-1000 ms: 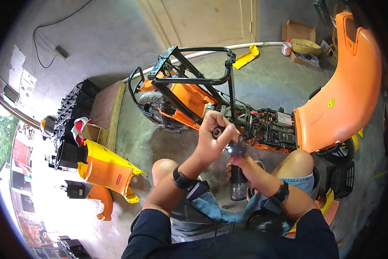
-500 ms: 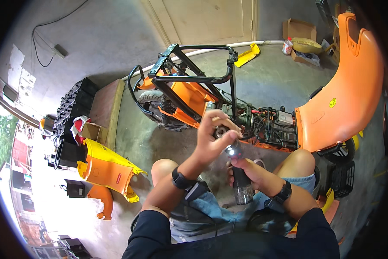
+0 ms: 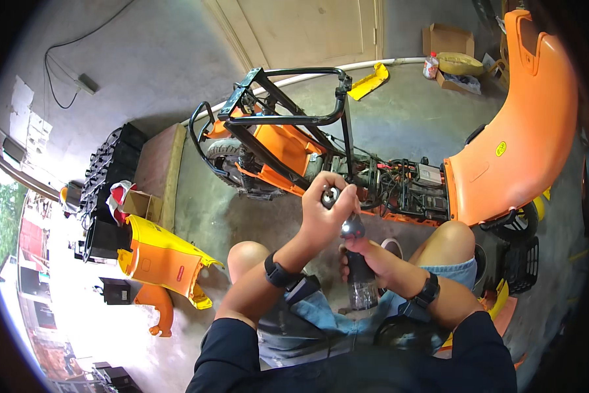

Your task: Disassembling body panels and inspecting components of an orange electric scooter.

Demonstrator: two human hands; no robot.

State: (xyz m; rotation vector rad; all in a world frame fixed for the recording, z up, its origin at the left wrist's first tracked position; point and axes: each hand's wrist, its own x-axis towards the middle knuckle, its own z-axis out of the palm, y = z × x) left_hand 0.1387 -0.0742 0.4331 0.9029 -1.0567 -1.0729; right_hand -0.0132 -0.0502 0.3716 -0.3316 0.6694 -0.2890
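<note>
My right hand [image 3: 368, 257] wraps around a black cylindrical hand tool [image 3: 360, 275], probably a power tool. It has a clear, see-through lower end and a shiny rounded metal head [image 3: 353, 227]. Just above that head, my left hand [image 3: 322, 219] is closed around a round metal piece [image 3: 330, 196] with a dark centre, like a socket or chuck seen end-on. The left hand hides whether this piece joins the tool. Both hands are over my knees, in front of a stripped-down orange scooter [image 3: 399, 190] with bare wiring and a black tube frame [image 3: 288, 120].
The scooter's tall orange front panel [image 3: 510, 144] rises at the right. To the left lie a yellow and orange body panel [image 3: 166, 259] and stacked black crates [image 3: 114, 157]. By the back wall are a yellow part [image 3: 371, 82] and an open cardboard box [image 3: 448, 40]. A black basket [image 3: 520, 268] sits at the right.
My left fingers, looser and more spread before, have closed around the round metal piece. The bright spot on the tool's head has dimmed, and the tool stands slightly more upright.
</note>
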